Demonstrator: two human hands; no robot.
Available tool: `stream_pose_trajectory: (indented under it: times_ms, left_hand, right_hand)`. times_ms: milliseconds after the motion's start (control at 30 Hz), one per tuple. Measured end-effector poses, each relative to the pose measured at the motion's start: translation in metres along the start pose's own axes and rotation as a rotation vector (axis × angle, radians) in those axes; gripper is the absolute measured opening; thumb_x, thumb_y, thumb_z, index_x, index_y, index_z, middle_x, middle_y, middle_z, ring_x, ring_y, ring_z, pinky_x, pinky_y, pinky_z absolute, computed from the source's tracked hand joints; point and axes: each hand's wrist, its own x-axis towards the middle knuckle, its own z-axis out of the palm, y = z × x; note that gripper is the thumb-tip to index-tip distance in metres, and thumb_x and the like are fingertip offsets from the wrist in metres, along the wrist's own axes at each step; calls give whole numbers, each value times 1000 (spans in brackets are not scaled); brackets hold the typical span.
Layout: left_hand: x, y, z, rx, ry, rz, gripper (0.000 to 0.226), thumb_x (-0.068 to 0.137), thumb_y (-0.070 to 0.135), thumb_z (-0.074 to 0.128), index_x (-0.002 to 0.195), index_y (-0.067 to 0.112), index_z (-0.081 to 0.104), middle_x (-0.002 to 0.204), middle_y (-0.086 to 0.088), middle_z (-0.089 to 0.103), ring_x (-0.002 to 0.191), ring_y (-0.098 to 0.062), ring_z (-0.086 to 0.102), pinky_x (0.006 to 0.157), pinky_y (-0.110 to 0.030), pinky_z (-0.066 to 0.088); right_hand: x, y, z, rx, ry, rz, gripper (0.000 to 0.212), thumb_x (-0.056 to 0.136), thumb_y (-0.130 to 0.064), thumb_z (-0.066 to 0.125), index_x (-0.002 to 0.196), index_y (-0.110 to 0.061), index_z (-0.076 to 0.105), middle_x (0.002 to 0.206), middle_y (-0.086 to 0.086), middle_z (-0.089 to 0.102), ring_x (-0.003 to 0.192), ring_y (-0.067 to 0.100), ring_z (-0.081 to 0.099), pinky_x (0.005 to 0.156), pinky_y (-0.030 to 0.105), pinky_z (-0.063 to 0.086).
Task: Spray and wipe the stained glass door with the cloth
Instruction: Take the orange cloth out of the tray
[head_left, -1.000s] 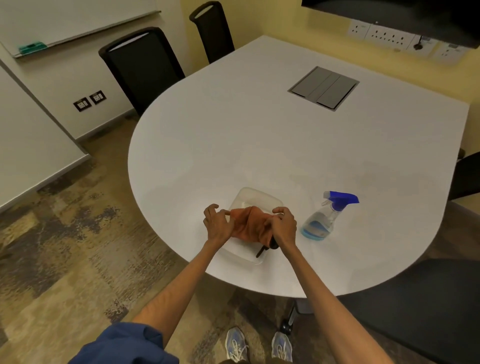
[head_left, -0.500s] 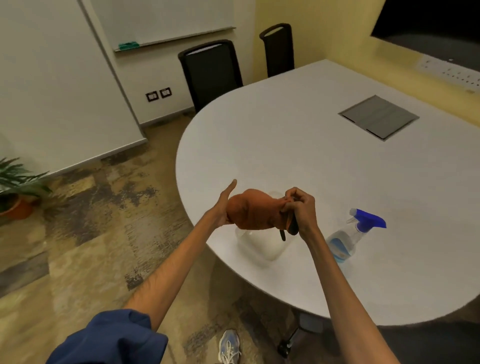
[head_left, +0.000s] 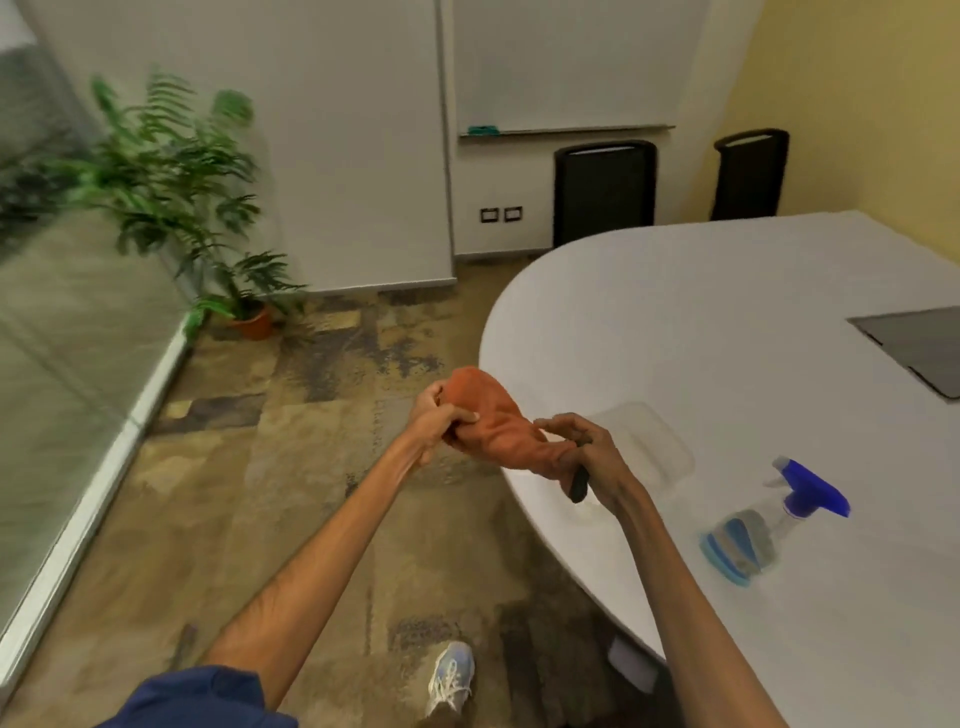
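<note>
Cloth (head_left: 493, 426) soft, light, limp; best gripped by a bunched handful. Left hand (head_left: 441, 421) clenches its 10 o'clock end, right hand (head_left: 587, 457) pinches the 4 o'clock end. Spray bottle (head_left: 769, 525) stands further out at 4 o'clock.

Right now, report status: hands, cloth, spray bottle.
Left hand and right hand both grip orange cloth at table edge. Spray bottle untouched on table. Clear container lies near right hand, toward bottle.

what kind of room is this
Most likely an office meeting room: a large white table with a flush cable hatch set into it, black office chairs by the wall, and a whiteboard with a tray mounted above them.
</note>
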Motion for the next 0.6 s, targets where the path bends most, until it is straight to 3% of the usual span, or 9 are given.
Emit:
stream_pose_trajectory:
  times_ms: [67, 133, 200, 300, 367, 467, 567, 600]
  left_hand:
    - [-22, 0, -33, 71, 74, 112, 58, 67, -8, 76, 118, 15, 60, 116, -10, 66, 106, -25, 59, 79, -35, 55]
    - [-47, -1, -68, 119, 129, 203, 54, 67, -9, 76, 112, 16, 61, 109, -6, 67, 99, -19, 60, 72, -25, 54]
    - [-73, -2, -100, 162, 195, 267, 55, 67, -9, 76, 111, 19, 57, 104, 2, 64, 95, -12, 59, 68, -16, 50]
    - [-115, -11, -144, 261, 249, 348, 64, 61, -8, 74, 115, 18, 49, 111, 0, 57, 99, -9, 55, 75, -14, 48]
    - [-143, -24, -168, 331, 235, 380, 65, 58, -6, 65, 115, 18, 45, 108, -2, 55, 90, -10, 57, 75, -19, 50]
    - [-184, -42, -203, 404, 328, 414, 62, 62, -7, 64, 113, 22, 45, 106, -11, 59, 89, -29, 63, 78, -42, 53]
    - [-233, -55, -242, 431, 493, 439, 55, 65, 4, 67, 111, 23, 45, 105, -8, 59, 79, -18, 62, 68, -36, 50]
    - [-250, -61, -256, 427, 530, 428, 56, 65, 3, 67, 113, 21, 43, 106, -9, 58, 78, -22, 63, 66, -39, 50]
  right_hand:
    - [2, -6, 22, -94, -224, 41, 70, 55, 4, 58, 119, -23, 65, 131, -4, 64, 128, 8, 54, 83, 29, 57]
    - [7, -14, 52, -154, -396, 69, 85, 63, 13, 66, 135, -30, 53, 146, -3, 48, 141, 11, 38, 96, 37, 54]
    - [11, -24, 88, -216, -541, 75, 97, 69, 8, 76, 147, -35, 38, 153, -4, 33, 146, 11, 26, 109, 42, 44]
    - [10, -41, 156, -318, -740, -25, 111, 70, -4, 87, 154, -33, 22, 152, -6, 26, 144, 9, 23, 112, 33, 33]
    - [3, -50, 206, -378, -794, -142, 108, 71, -4, 87, 154, -29, 23, 151, -6, 31, 141, 10, 32, 113, 29, 33]
    - [-18, -57, 274, -415, -857, -260, 92, 72, -2, 86, 148, -24, 40, 144, -2, 47, 129, 10, 48, 108, 27, 43]
    - [-45, -52, 333, -407, -837, -389, 59, 70, 2, 85, 123, -12, 64, 121, 3, 66, 106, 3, 61, 94, 22, 46]
    - [-57, -49, 351, -407, -843, -410, 51, 69, 1, 86, 114, -11, 68, 114, 2, 69, 101, 2, 63, 90, 22, 47]
